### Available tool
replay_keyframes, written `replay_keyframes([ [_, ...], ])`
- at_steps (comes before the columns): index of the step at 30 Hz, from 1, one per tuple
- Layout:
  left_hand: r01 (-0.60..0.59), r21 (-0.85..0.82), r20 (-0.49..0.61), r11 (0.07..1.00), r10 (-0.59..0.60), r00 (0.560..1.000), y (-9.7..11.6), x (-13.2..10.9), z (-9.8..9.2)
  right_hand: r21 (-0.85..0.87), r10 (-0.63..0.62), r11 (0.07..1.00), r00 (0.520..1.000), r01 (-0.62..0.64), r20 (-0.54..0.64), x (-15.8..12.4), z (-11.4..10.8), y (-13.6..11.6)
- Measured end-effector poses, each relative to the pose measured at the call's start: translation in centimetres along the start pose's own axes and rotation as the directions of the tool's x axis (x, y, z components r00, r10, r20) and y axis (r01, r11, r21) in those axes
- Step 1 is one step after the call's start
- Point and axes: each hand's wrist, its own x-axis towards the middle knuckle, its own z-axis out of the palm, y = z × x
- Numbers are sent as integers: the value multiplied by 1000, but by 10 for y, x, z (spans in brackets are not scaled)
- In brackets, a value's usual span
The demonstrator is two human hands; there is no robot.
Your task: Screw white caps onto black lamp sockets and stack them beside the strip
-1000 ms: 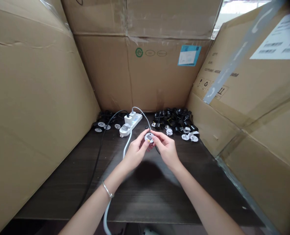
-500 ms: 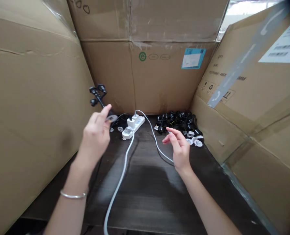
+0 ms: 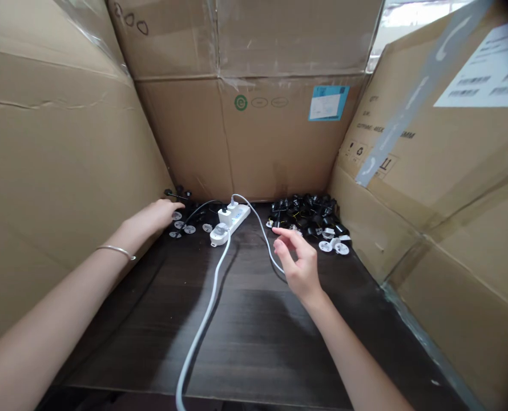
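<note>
Left fingers point(image 3: 178, 205): cannot tell grip | right fingers point(image 3: 286, 232): apart | black parts point(image 3: 187, 194): bunched, beside round white discs point(image 3: 189, 229), dark-marked

Worktop point(image 3: 237, 342), far left corner: white discs point(image 3: 189, 229), five visible | far right corner: white discs, at least two; black pieces point(image 3: 305, 211), heaped, uncountable | far edge: power strip point(image 3: 241, 214), one | hands point(image 3: 302, 268), two

The left hand point(image 3: 162, 214), lifted a moment ago with a black branched part point(image 3: 180, 191), is now lower, at the far left pile point(image 3: 209, 214) (whether it still grips, I cannot see). The right hand point(image 3: 299, 264), at first joined with it in the middle, is now apart, toward the right.
</note>
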Motion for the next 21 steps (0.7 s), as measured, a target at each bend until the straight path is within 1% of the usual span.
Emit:
replay_keyframes([
  [3, -43, 35, -1, 998, 43, 999, 1, 12, 11, -47, -38, 998, 999, 39, 12, 0, 0, -1],
  [6, -55, 65, 6, 996, 54, 999, -2, 17, 18, -74, -42, 996, 999, 43, 24, 1, 0, 1],
  [10, -50, 87, 40, 995, 47, 998, -11, 14, 20, -75, -11, 997, 1000, 13, 28, 1, 1, 3],
  [13, -40, 81, 57, 996, 35, 998, -16, 8, 20, -43, 8, 999, 998, -6, 58, -1, 2, 2],
  [17, -6, 65, 62, 998, 1, 998, -18, 5, 26, -7, 34, 999, 994, -33, 100, -3, 5, 0],
  [21, 29, 69, 74, 997, -34, 997, -21, 5, 31, 21, 53, 998, 992, -56, 115, -3, 6, 0],
])
